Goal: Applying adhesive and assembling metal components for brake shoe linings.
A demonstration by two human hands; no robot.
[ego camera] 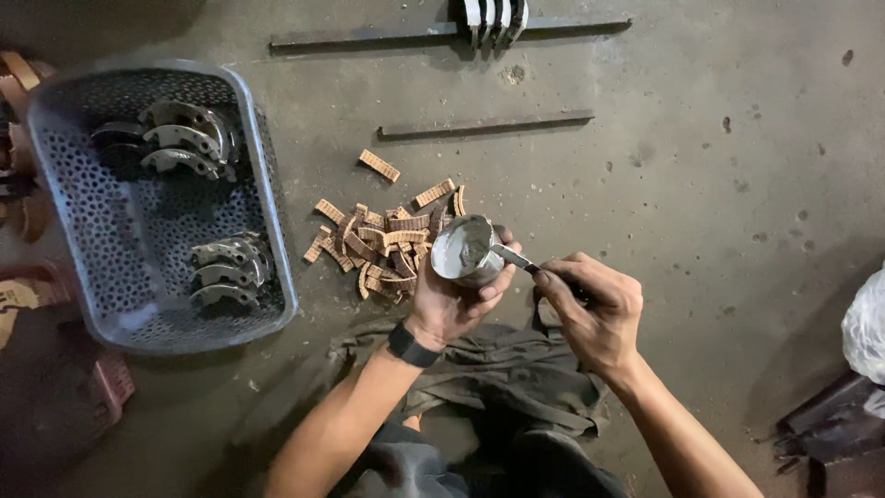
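Note:
My left hand (454,300) grips a curved grey metal shoe (464,247) and holds it upright above the floor. My right hand (593,309) pinches a thin brush-like tool (514,259) whose tip rests on the shoe's pale coated face. A black band sits on my left wrist. Just beyond the shoe lies a pile of small tan ribbed lining strips (383,238).
A grey perforated plastic basket (267,198) at the left holds several metal shoes (180,138). Two long metal bars (484,124) lie on the concrete floor farther off, one bearing curved parts (495,18). A dark cloth (502,369) covers my lap. A white bag (867,323) is at the right edge.

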